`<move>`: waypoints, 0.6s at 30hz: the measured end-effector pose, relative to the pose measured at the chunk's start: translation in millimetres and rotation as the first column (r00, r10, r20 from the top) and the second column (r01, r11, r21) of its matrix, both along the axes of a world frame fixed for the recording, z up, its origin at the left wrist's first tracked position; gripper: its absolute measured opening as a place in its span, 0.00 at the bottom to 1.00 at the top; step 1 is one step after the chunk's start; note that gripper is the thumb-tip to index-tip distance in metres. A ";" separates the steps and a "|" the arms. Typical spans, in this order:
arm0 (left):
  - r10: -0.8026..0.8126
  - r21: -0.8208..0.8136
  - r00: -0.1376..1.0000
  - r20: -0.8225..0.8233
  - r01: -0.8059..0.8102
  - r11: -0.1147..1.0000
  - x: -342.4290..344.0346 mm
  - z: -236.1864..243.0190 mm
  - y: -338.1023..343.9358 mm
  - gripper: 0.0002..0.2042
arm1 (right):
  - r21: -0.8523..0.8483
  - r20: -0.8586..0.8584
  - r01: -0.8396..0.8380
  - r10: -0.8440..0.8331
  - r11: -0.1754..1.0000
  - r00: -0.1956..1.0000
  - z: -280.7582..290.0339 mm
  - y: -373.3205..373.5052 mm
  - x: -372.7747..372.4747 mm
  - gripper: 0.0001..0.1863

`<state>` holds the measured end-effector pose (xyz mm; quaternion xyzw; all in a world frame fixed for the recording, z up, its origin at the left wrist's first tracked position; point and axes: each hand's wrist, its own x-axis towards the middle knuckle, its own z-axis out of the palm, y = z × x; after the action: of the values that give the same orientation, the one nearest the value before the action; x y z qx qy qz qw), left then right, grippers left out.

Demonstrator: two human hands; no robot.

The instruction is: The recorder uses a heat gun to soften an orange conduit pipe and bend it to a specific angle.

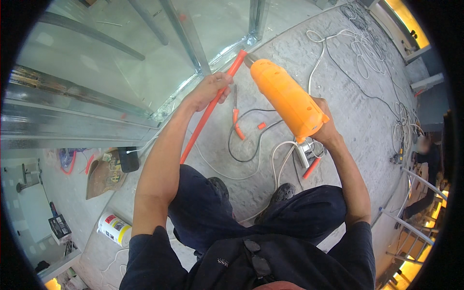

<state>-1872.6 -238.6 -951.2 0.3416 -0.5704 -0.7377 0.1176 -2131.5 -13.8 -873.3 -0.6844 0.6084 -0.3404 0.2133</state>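
My left hand [210, 91] is closed around an orange-red plastic pipe [203, 123], just below its upper end. The pipe slants down toward my left knee. An orange heat gun [286, 96] is in my right hand [325, 124]; its body hides most of the fingers. Its metal nozzle [250, 59] points at the pipe's top end, close beside it; I cannot tell whether they touch. On the floor between my hands lie a thin-bladed tool with an orange handle [236, 123] and a short orange pipe offcut [262, 125]. Another orange pipe piece [311, 168] rests beside a power strip [303, 154].
Metal studs [186, 36] stand along a floor track at the upper left. Cables [362, 48] sprawl over the concrete floor at the right. Brown cardboard [102, 178], a black case [129, 160] and a white bucket [115, 228] lie left. Another person [426, 162] is near a metal frame, far right.
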 end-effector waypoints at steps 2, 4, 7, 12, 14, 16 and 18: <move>0.010 0.027 1.000 -0.006 -0.010 1.000 1.1 -1.0 -0.6 0.16 | 0.008 0.018 -0.019 0.019 1.000 1.000 -0.6 -1.5 0.2 0.20; -0.023 0.038 1.000 0.014 0.022 0.999 0.9 -1.0 0.2 0.19 | -0.010 0.043 -0.006 0.006 1.000 0.999 0.6 -0.9 3.8 0.18; -0.038 0.055 0.999 0.013 0.037 0.998 0.6 0.3 2.3 0.19 | -0.026 0.054 0.015 -0.014 1.000 0.998 -0.1 0.0 3.9 0.15; -0.054 0.037 0.998 0.029 0.053 0.998 -1.3 2.3 2.6 0.19 | -0.011 -0.022 -0.001 0.001 1.000 1.000 -2.0 0.5 -1.8 0.20; -0.068 0.030 0.997 0.024 0.068 0.997 -2.9 2.0 2.3 0.18 | 0.012 -0.025 0.004 -0.004 1.000 1.000 -1.3 0.8 -2.4 0.19; -0.087 -0.001 0.996 0.017 0.087 0.996 -1.8 -0.4 1.0 0.16 | 0.017 -0.016 -0.001 0.001 1.000 1.000 0.4 -0.7 -0.4 0.19; -0.093 0.011 0.995 0.020 0.093 0.996 -0.6 -1.2 -1.7 0.16 | 0.021 -0.010 -0.004 0.004 1.000 1.000 1.4 -1.0 0.4 0.19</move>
<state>-1873.2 -240.4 -952.5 0.3229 -0.5831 -0.7416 0.0758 -2131.1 -14.7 -872.0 -0.6851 0.6116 -0.3301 0.2184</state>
